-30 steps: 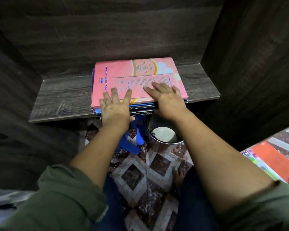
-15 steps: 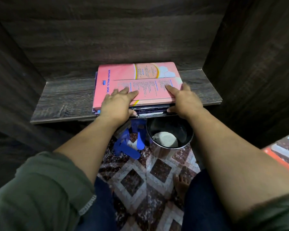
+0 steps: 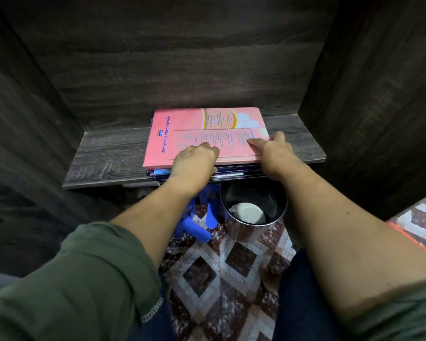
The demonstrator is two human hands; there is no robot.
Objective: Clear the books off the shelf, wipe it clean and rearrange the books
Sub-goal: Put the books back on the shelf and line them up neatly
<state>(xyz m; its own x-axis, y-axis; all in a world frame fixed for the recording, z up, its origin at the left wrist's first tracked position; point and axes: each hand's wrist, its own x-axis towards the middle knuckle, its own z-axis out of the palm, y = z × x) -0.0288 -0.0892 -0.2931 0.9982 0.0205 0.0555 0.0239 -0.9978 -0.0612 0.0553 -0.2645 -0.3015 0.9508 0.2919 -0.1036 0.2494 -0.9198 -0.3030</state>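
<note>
The stack of books [image 3: 231,171] lies flat on the dark wooden shelf [image 3: 108,156] straight ahead of me at 12 o'clock, a little toward the 1 o'clock half of the board. A pink book [image 3: 182,126] lies on top, its far edge close to the back wall. Its blue title runs along the 9 o'clock side, and the lower books reach the shelf's front edge.

My left hand [image 3: 194,161] sits on the near edge of the pink book. The fingers are bent with their tips on the cover and the thumb is tucked in at the front edge beneath it, so it grips that book. My right hand [image 3: 273,153] holds the cover's 3 o'clock corner, thumb laid flat on the print and fingers curled round the side edge. I cannot tell how many of the books underneath either hand takes in.

Below the shelf front, toward 1 o'clock, stands a black pot [image 3: 276,198] with something pale and round [image 3: 247,212] in the bottom. At its 9 o'clock side is a blue plastic stool [image 3: 194,227]. Both stand on the diamond-patterned floor [image 3: 219,279]. An orange-edged thing [image 3: 413,242] lies at 4 o'clock. Green sleeves [image 3: 84,279] are pushed up both my forearms.
</note>
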